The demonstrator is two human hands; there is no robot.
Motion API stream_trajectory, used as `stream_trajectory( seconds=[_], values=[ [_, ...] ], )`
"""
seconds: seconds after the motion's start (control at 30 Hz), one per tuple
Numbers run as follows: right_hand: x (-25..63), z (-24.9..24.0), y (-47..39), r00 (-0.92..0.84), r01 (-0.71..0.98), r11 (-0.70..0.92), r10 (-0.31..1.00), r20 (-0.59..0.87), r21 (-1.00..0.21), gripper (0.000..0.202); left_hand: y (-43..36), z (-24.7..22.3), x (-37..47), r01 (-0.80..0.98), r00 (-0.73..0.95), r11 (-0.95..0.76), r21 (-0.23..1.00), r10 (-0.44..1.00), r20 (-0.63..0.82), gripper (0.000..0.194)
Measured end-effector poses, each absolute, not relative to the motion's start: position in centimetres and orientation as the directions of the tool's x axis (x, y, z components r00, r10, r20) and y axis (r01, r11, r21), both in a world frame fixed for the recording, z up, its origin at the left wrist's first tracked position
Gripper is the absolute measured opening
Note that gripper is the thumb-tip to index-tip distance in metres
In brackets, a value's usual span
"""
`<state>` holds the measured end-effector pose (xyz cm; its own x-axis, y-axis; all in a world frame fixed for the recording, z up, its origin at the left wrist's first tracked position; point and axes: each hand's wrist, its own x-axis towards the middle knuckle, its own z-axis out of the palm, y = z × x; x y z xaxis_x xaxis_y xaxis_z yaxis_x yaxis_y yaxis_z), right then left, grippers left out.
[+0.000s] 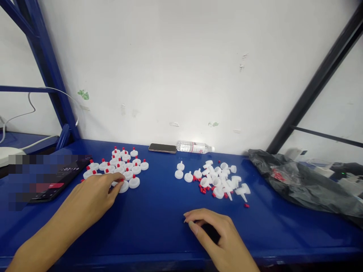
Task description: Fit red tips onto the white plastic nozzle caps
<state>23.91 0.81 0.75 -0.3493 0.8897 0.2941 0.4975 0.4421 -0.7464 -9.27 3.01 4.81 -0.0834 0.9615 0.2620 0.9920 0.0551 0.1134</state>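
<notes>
My left hand (93, 194) pinches the red tip of a white cap (124, 186) at the near edge of a group of white caps with red tips (119, 166), all standing on the blue table. My right hand (211, 234) hovers near the table's front edge, fingers curved and a little apart, holding nothing visible. Beyond it lies a loose pile of white nozzle caps (217, 179) without red tips, with small red caps (203, 190) scattered among them. A few white caps (188, 176) stand just left of that pile.
A phone (162, 148) and a clear bottle (195, 147) lie along the wall. At the left is a large phone showing a timer (64, 177). A dark plastic bag (300, 189) lies at the right. Blue frame posts (52, 71) rise on the left.
</notes>
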Motion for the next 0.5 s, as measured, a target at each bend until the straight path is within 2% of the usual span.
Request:
stream_trajectory(
  seconds=[0.27, 0.5],
  values=[
    [24.05, 0.82, 0.78, -0.362, 0.498, 0.444, 0.887, 0.287, -0.745, 0.019, 3.10, 4.33, -9.43, 0.991, -0.104, 0.074, 0.112, 0.953, 0.285, 0.042],
    [24.03, 0.74, 0.71, -0.369, 0.495, 0.448, 0.884, 0.286, -0.745, 0.018, 3.29, 4.35, -9.39, 0.988, -0.126, 0.101, 0.119, 0.966, 0.226, 0.046]
  ],
)
